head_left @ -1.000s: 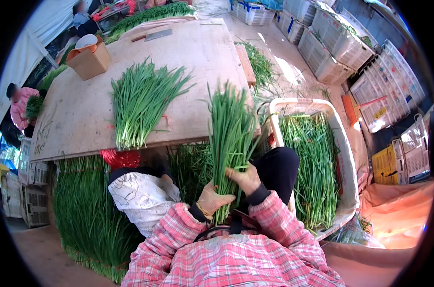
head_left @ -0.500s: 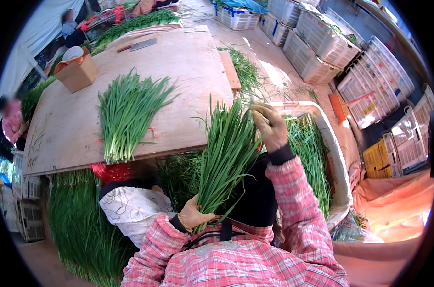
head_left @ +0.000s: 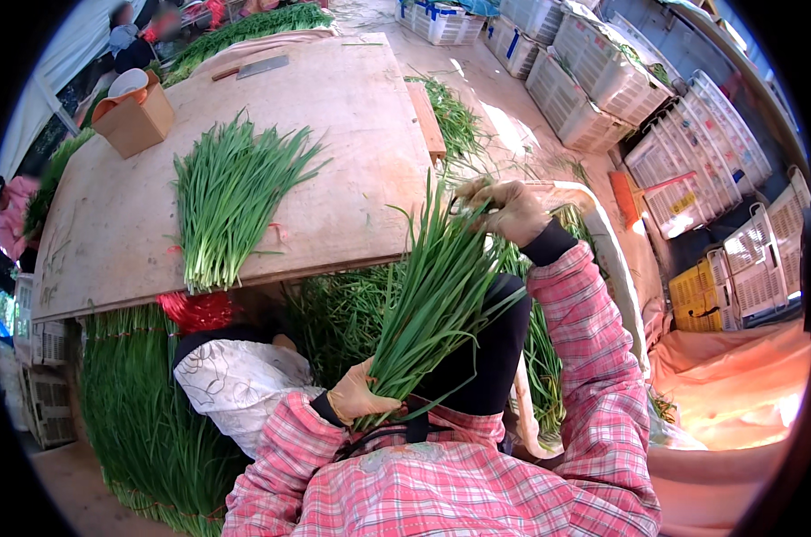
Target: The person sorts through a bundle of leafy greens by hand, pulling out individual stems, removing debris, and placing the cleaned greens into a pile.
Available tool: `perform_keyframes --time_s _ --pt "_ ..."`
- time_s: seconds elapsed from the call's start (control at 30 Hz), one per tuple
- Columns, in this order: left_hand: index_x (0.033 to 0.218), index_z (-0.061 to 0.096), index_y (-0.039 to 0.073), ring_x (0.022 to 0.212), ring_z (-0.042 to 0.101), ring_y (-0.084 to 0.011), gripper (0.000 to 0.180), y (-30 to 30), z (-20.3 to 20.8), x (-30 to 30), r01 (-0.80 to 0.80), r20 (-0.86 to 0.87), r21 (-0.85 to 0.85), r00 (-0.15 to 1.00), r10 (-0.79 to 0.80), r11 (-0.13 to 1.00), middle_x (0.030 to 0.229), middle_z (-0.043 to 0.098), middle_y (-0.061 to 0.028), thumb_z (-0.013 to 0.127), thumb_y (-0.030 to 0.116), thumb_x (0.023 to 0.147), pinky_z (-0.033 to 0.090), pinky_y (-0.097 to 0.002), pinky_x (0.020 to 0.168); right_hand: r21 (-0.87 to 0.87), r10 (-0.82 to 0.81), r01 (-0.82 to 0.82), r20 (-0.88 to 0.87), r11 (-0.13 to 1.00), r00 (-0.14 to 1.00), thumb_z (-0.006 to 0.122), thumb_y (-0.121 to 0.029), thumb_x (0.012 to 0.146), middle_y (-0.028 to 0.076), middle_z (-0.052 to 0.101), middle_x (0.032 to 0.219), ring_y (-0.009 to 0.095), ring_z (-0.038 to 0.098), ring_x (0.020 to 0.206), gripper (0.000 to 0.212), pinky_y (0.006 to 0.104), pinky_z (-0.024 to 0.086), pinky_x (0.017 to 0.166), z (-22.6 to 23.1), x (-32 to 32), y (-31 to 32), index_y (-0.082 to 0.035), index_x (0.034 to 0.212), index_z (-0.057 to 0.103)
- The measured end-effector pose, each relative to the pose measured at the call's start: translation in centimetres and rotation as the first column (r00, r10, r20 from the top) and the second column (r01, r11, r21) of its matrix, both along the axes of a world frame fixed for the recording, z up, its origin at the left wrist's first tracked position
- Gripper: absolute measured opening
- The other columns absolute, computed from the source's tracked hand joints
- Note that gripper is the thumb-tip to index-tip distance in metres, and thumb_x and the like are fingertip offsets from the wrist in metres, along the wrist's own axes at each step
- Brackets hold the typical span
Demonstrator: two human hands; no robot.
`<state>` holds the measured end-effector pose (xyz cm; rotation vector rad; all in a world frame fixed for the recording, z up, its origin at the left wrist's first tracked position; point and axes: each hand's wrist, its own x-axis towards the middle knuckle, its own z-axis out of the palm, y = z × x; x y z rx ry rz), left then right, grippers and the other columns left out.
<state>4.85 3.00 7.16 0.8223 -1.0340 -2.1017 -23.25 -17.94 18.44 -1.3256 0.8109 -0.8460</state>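
A bunch of slender green garlic chives (head_left: 434, 300) is held aslant in the left hand (head_left: 360, 395), gripped near its base, with its loose blades fanned upward and rightward.

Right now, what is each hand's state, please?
Left hand: closed, holding the green leaf bunch near its base.
Right hand: fingers curled at the bunch's upper end; whether they pinch anything cannot be told.
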Motion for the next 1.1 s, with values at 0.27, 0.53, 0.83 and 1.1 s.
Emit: perform_keyframes --time_s 0.27,0.53,0.83,1.1 --pt "0.118 0.053 0.0 0.094 0.059 -0.0152 0.06 0.0 -2.3 0.6 0.033 0.014 -0.022 0.999 -0.033 0.999 0.107 0.062 -0.0068 0.078 -0.002 0.063 0.046 -0.0303 0.085 -0.353 -0.734 0.702 0.06 0.618 0.676 0.069 -0.009 0.079 0.005 0.062 0.073 0.009 0.057 0.066 0.011 0.0222 0.048 0.06 8.5 -7.4 -5.6 0.0 0.081 0.063" --pt "0.107 0.058 -0.002 0.079 0.064 -0.022 0.043 -0.7 -2.1 1.7 -0.063 -0.047 0.194 0.996 0.074 0.979 0.093 0.065 -0.013 0.072 -0.003 0.066 0.054 -0.0357 0.069 -0.856 -0.822 0.343 -0.151 0.386 0.549 0.067 -0.007 0.077 0.009 0.063 0.076 0.017 0.059 0.069 0.018 0.0291 0.05 0.066 4.8 -12.3 -7.8 0.001 0.091 0.058" --pt "0.108 0.056 -0.002 0.074 0.062 -0.0186 0.04 -1.5 0.2 1.7 -0.215 -0.132 0.217 0.96 0.247 0.952 0.092 0.064 -0.0109 0.063 -0.001 0.069 0.051 -0.0305 0.066 0.399 0.521 -0.355 -0.473 0.845 0.71 0.075 -0.023 0.074 0.019 0.058 0.113 0.025 0.057 0.102 0.067 0.0348 0.046 0.088 -4.2 1.5 14.0 0.006 0.125 0.043" --pt "0.118 0.05 0.002 0.093 0.059 -0.0153 0.054 -2.9 0.8 -1.4 -0.373 0.01 -0.082 0.927 0.375 0.924 0.104 0.06 -0.0048 0.069 -0.004 0.068 0.049 -0.0302 0.081 0.351 -0.195 0.144 0.115 0.925 0.974 0.074 -0.011 0.072 0.011 0.063 0.098 0.019 0.061 0.084 0.048 0.0306 0.05 0.077 -5.1 11.5 11.7 0.005 0.11 0.051"
